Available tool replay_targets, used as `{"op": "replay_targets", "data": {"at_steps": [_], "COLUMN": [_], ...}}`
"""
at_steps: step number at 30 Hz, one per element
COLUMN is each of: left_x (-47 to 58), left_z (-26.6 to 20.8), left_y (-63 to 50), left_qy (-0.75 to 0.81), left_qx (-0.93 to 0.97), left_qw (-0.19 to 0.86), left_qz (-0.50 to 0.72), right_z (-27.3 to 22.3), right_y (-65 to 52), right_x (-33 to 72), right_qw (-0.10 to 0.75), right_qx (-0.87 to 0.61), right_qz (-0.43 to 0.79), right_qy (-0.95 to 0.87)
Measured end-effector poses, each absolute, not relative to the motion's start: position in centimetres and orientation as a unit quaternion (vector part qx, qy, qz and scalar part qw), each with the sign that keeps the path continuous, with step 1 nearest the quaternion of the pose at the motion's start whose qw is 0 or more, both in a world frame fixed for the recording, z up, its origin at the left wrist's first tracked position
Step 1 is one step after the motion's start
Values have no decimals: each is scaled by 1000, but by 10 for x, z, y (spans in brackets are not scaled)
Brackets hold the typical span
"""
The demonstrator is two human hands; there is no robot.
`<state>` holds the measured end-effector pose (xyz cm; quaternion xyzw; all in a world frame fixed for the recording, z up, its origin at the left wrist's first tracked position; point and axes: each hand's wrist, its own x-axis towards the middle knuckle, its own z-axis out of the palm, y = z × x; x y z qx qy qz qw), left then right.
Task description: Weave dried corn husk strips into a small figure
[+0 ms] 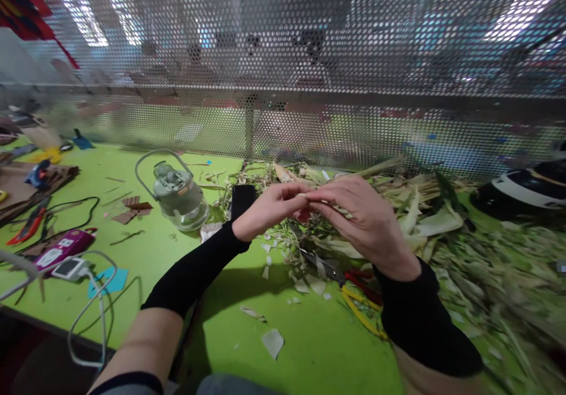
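Observation:
My left hand (pixel 279 203) and my right hand (pixel 362 215) meet at their fingertips above a heap of dried corn husk scraps (pixel 283 242). Both are closed in a pinch. What they hold between them is small and mostly hidden by the fingers. Below my right hand lie scissors (pixel 325 265), their yellow and red handles partly behind the right sleeve. A black phone-like slab (pixel 243 199) lies just behind my left wrist. Pale husk pieces (pixel 273 343) are scattered on the green table (pixel 309 348) in front of me.
Left of my hands stands a clear water bottle (pixel 181 200) with a loop handle. Farther left are a purple power strip (pixel 62 250), a white charger with cable (pixel 73 268) and red pliers (pixel 30 224). A perforated metal screen (pixel 265 129) borders the back. Husks (pixel 477 289) cover the right side.

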<state>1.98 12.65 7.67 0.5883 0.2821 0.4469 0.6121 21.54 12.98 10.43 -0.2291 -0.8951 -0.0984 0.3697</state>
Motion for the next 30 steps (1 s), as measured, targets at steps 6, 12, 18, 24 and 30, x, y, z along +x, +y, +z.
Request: {"op": "replay_targets", "data": {"at_steps": [6,12,18,24,30], "left_x": [21,22,21,19,25], "left_z": [76,73,79,82,79], "left_y": [127,131,128,128,124], "left_qy": [284,291,293,305,291], "left_qx": [572,522,488,473,526], "left_qw": [632,670,694,707,682], "left_qz": [439,440,441,428,416], "right_z": [107,104,105,108,101], "right_y": [132,133,132,131,130], "right_x": [217,222,224,227,216], "right_qw": [352,321,315,348,434], "right_qx": [-227,-256,-262,-253,-284], "right_qz": [-106,-139,-140,-83,-4], "right_qy": [-902,-901,-902,-899,-855]}}
